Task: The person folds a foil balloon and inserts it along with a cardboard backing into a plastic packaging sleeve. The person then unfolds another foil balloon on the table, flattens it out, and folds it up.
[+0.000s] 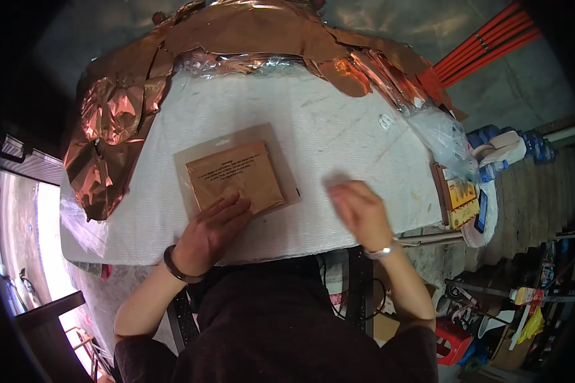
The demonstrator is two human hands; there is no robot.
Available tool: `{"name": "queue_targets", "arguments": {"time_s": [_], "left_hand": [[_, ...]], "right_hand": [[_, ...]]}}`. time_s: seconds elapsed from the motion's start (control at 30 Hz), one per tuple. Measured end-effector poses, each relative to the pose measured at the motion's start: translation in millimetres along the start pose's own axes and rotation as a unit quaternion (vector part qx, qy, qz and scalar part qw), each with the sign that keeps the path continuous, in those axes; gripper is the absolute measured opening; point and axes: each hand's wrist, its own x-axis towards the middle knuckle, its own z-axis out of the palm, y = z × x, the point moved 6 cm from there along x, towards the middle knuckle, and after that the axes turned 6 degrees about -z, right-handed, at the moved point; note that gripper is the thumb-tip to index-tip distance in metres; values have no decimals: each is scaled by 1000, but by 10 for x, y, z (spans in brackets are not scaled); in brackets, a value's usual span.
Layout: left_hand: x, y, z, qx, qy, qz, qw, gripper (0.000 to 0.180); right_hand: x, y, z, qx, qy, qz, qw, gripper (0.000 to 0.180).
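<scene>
Bag (252,136) w/ brown packet (233,169) inside lay tilted on the white desk (300,121), approx. ctr of frame. L hand (212,236) rested on its lower part, fingers side by side, laid out flat. R hand (361,214) was just right of ctr, apart from bag; fingers bent but blurred, couldn't tell if tips met. Copper foil (236,32) ran along top of frame; phone (482,212) at far R.
</scene>
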Motion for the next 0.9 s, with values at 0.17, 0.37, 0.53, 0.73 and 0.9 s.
{"name": "queue_targets", "arguments": {"time_s": [0.17, 0.37, 0.53, 0.73, 0.9], "left_hand": [[-22, 36, 24, 45, -9, 6, 999, 37], [249, 185, 234, 62, -7, 54, 997, 45], [297, 169, 318, 67, -47, 43, 996, 47], [294, 147, 341, 63, -43, 31, 997, 44], [286, 134, 338, 53, -39, 25, 998, 42]], "right_hand": [[49, -251, 330, 85, -104, -58, 989, 21], [102, -261, 375, 88, -132, -50, 986, 14], [108, -179, 360, 104, -126, -17, 986, 13], [123, -83, 365, 180, -173, 46, 967, 11], [197, -201, 356, 66, -196, -53, 977, 10]]}}
